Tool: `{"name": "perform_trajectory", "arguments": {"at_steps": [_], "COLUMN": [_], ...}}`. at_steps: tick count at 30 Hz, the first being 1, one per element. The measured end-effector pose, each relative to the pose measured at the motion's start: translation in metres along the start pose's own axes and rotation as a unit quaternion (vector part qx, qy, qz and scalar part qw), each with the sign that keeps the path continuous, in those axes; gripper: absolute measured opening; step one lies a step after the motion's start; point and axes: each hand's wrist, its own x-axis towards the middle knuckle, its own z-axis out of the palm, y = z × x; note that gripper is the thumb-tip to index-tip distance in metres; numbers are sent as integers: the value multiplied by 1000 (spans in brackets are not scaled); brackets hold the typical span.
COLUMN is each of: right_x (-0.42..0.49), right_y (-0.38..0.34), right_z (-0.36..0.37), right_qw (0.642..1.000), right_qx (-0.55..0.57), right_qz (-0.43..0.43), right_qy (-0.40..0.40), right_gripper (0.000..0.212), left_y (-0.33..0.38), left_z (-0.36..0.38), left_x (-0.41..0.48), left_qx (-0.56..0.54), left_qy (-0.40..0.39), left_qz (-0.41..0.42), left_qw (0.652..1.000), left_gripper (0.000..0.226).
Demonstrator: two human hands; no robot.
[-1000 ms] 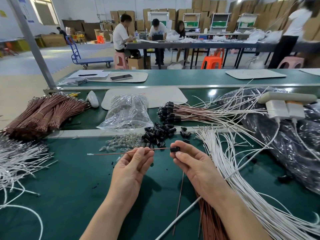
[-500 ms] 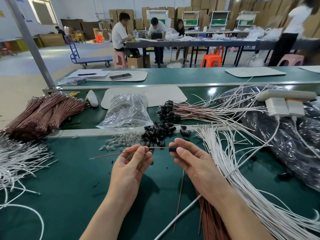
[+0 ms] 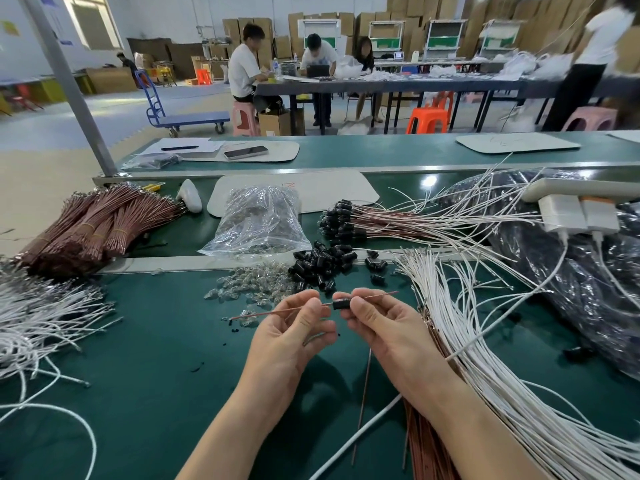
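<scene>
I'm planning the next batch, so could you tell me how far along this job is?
Done: capped wires heaped beyond the hands. In hand: left hand pinches one brown wire, right hand a black cap threaded on it. Left: loose black caps and tied brown wire bundles await.

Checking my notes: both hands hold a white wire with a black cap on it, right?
No: the head view shows a reddish-brown wire, not white. The left hand and right hand hold it, with the black cap on it.
</scene>
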Motion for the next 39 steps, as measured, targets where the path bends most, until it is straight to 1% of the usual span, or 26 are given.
{"name": "perform_trajectory", "arguments": {"at_steps": [2, 5, 7, 10, 11, 12, 15, 17, 19, 21, 23, 26, 28, 30, 32, 35, 37, 39], "right_x": [1, 3, 3, 1, 0, 0, 1, 1, -1, -4, -5, -3, -1, 0, -1, -2, -2, -1], "right_y": [-3, -6, -4, 2, 2, 2, -3, -6, -4, 0, 0, -11, -25, -38, -48, -57, -60, -61], "right_z": [-3, -7, -7, -2, -2, -2, -7, -8, -7, -5, -5, -9, -18, -29, -40, -51, -54, -55], "right_qw": [1000, 999, 1000, 1000, 999, 999, 999, 999, 998, 993, 989, 995, 995, 985, 967, 934, 920, 913], "right_qx": [12, 30, 18, -18, -24, -27, -26, -33, -57, -109, -137, -88, -36, 8, 15, 20, 38, 44], "right_qz": [-10, -12, -8, -4, -6, -10, -22, -27, -24, -22, -34, -56, -79, -115, -156, -201, -215, -219], "right_qy": [11, 24, 17, -16, -21, -18, 3, 5, -14, -43, -50, -5, 51, 125, 203, 295, 326, 341], "right_gripper": [13, 15, 18, 20, 20, 20, 20, 22, 25, 27, 25, 21, 18, 19, 18, 18, 19, 20], "left_y": [4, 7, 5, -2, -4, -4, 1, 3, 0, -5, -9, -8, -7, -7, -9, -15, -20, -27], "left_z": [-3, -8, -6, 1, 2, 3, -3, -7, -7, -3, 1, 0, -3, -2, 6, 35, 63, 92], "left_x": [3, 5, 3, -3, -4, -4, 1, 3, 2, -2, -5, -5, -7, -10, -7, 6, 17, 29], "left_qx": [-27, -52, -38, 24, 34, 33, 7, -6, 13, 63, 92, 122, 180, 252, 345, 487, 552, 623], "left_qy": [36, 64, 47, -20, -26, -17, 43, 55, 37, -2, -19, 12, 20, 5, -15, -68, -104, -130], "left_qz": [4, 11, 8, -6, -5, -1, 15, 22, 22, 20, 19, 27, 50, 78, 108, 144, 156, 159], "left_qw": [999, 997, 998, 999, 999, 999, 999, 998, 999, 998, 995, 992, 982, 965, 932, 859, 813, 755], "left_gripper": [29, 21, 19, 22, 24, 25, 25, 24, 18, 14, 21, 34, 33, 26, 15, 16, 20, 29]}}
